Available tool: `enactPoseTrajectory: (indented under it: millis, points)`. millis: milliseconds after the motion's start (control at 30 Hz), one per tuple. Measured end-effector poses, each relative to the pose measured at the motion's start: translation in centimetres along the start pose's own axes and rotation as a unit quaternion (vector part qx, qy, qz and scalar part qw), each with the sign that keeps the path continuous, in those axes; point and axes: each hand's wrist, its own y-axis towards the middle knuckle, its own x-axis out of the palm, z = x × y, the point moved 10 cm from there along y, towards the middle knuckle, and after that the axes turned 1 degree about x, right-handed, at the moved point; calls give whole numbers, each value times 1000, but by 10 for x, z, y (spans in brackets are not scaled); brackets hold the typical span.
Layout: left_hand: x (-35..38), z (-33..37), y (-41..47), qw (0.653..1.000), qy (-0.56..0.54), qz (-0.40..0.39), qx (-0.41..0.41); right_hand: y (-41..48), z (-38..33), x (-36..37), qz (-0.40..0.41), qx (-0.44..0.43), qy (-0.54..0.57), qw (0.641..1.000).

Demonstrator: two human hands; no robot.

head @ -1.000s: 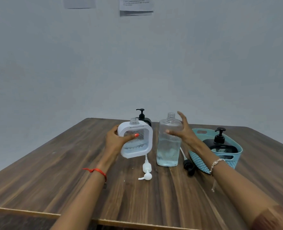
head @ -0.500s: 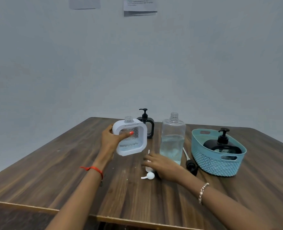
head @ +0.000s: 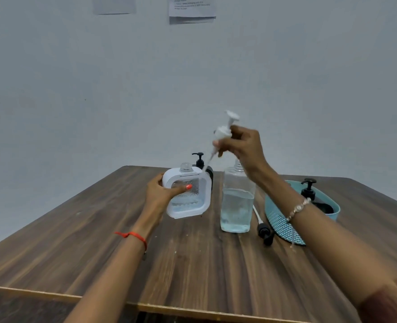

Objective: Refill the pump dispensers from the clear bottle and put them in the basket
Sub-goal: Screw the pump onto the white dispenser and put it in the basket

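My left hand (head: 160, 194) grips a white square dispenser (head: 189, 193), tilted above the table, its neck uncapped and some liquid inside. My right hand (head: 241, 148) holds the white pump head (head: 225, 129) raised above the dispenser, its tube hanging down toward the dispenser's top. The clear bottle (head: 237, 201) stands uncapped to the right, about half full. A teal basket (head: 279, 222) at the right holds a black pump dispenser (head: 309, 190). Another black pump dispenser (head: 199, 159) stands behind the white one, mostly hidden.
A loose black pump head (head: 263, 231) with a white tube lies on the wooden table (head: 192, 264) between the clear bottle and the basket. The table's front edge is near me. Papers (head: 191, 8) hang on the grey wall behind.
My right hand let go of the clear bottle, dropped to the table, took the white pump head and lifted it above the white dispenser. The left hand kept the dispenser aloft.
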Motion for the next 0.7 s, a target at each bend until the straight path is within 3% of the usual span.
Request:
enactPoseTrajectory:
  millis: [200, 700]
  points:
    - [23, 6, -6, 1000, 10, -28, 3, 27, -27, 7, 14, -16, -6, 1000]
    - [37, 8, -13, 998, 15, -58, 3, 15, -3, 5, 6, 31, -76, 997]
